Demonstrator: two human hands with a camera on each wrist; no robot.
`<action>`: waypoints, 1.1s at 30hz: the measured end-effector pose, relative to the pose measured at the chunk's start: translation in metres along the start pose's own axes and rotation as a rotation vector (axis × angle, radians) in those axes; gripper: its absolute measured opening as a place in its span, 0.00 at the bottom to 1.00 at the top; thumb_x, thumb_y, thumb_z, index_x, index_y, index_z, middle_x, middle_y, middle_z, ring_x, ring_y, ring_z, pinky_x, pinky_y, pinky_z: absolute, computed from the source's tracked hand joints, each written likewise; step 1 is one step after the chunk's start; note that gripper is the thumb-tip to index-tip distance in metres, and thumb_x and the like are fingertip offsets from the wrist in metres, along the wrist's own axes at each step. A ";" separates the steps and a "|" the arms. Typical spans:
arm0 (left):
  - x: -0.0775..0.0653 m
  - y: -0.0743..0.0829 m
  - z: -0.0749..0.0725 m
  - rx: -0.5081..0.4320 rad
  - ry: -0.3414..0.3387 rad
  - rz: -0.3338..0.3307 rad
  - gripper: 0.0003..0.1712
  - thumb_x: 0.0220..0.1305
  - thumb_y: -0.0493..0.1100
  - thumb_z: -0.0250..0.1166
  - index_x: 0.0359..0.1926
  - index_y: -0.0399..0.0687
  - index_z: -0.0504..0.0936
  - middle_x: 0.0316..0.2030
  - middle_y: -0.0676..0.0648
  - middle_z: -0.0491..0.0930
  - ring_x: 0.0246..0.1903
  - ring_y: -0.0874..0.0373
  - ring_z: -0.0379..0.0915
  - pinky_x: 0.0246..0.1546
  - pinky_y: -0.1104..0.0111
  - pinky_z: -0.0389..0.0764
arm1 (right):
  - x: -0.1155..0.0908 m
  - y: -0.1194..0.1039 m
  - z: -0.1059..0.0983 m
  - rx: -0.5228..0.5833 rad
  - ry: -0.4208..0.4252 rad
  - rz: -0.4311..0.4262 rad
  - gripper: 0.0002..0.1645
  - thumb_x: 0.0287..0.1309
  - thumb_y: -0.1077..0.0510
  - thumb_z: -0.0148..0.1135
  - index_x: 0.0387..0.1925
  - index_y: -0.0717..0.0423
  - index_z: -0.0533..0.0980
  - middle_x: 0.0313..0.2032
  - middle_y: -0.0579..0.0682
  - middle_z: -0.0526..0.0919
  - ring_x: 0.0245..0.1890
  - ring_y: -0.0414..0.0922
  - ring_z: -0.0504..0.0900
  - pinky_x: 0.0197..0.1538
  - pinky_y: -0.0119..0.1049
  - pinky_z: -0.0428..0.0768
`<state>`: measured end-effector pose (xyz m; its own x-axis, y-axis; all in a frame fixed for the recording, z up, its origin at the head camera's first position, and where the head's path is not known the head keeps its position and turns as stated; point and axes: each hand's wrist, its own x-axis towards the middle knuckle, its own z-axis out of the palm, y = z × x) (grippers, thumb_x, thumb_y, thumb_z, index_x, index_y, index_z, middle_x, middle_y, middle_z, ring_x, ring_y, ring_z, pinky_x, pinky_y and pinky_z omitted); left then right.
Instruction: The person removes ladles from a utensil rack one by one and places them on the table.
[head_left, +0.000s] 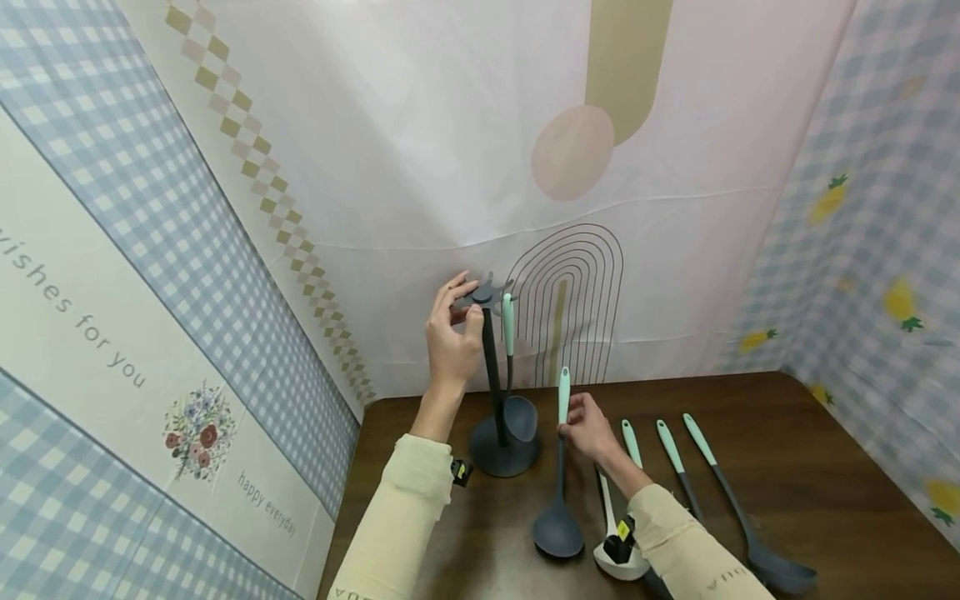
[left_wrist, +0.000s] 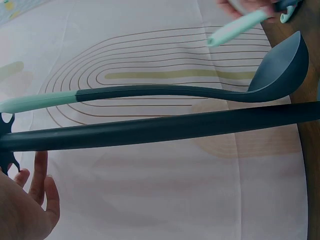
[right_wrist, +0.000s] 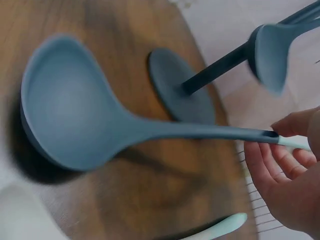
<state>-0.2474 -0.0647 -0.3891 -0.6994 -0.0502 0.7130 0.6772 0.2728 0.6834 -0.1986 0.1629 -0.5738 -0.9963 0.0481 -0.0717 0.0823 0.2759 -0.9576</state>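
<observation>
A dark utensil stand (head_left: 491,367) with a round base and a hooked top stands near the back of the table. My left hand (head_left: 454,337) grips the hooked top between thumb and fingers. From one hook hangs a ladle (left_wrist: 165,91) with a mint-green handle, its dark bowl low beside the post. My right hand (head_left: 588,427) pinches a second, larger ladle (right_wrist: 70,105) where its dark shaft meets the mint handle. That ladle is upright, bowl down, right of the stand; its bowl casts a shadow on the wood.
On the brown table (head_left: 795,450) to the right lie more mint-handled utensils: a pale-headed ladle (head_left: 621,560), another with its head hidden by my right sleeve (head_left: 671,446), and a dark-headed turner (head_left: 780,571). Patterned cloths (head_left: 450,125) hang behind and at both sides.
</observation>
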 end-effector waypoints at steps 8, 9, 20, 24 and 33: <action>-0.001 0.002 -0.001 -0.008 0.004 0.008 0.28 0.70 0.46 0.54 0.62 0.36 0.83 0.69 0.42 0.76 0.58 0.51 0.79 0.54 0.50 0.82 | -0.004 0.026 0.007 0.001 -0.033 0.102 0.31 0.67 0.74 0.62 0.69 0.64 0.66 0.44 0.60 0.79 0.37 0.50 0.83 0.37 0.50 0.88; -0.001 0.001 -0.001 -0.011 0.006 0.010 0.27 0.70 0.46 0.54 0.62 0.36 0.83 0.69 0.42 0.76 0.58 0.51 0.79 0.53 0.50 0.82 | -0.004 0.028 0.008 -0.011 -0.039 0.106 0.32 0.68 0.73 0.62 0.71 0.65 0.65 0.44 0.61 0.80 0.38 0.51 0.84 0.35 0.49 0.88; -0.003 0.001 -0.002 -0.003 0.005 0.006 0.27 0.70 0.46 0.54 0.63 0.39 0.83 0.70 0.46 0.76 0.56 0.51 0.80 0.53 0.53 0.82 | -0.003 0.047 0.014 -0.065 -0.057 0.171 0.38 0.68 0.72 0.61 0.77 0.69 0.63 0.38 0.60 0.84 0.29 0.48 0.83 0.29 0.42 0.87; -0.002 0.001 -0.003 0.006 0.003 0.001 0.27 0.70 0.47 0.53 0.63 0.38 0.83 0.70 0.45 0.76 0.52 0.51 0.81 0.52 0.55 0.83 | -0.002 0.052 0.015 -0.079 -0.059 0.179 0.38 0.67 0.71 0.64 0.76 0.69 0.65 0.36 0.58 0.83 0.28 0.48 0.83 0.28 0.42 0.87; -0.001 0.002 -0.001 0.000 0.000 0.003 0.26 0.71 0.46 0.54 0.63 0.39 0.83 0.69 0.43 0.76 0.51 0.50 0.82 0.50 0.55 0.83 | -0.001 0.056 0.018 -0.252 -0.038 0.091 0.34 0.63 0.70 0.68 0.69 0.74 0.70 0.31 0.55 0.84 0.25 0.47 0.84 0.26 0.43 0.86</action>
<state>-0.2453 -0.0654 -0.3883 -0.6974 -0.0495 0.7150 0.6792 0.2727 0.6814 -0.1932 0.1606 -0.6325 -0.9844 0.0489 -0.1691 0.1706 0.5023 -0.8477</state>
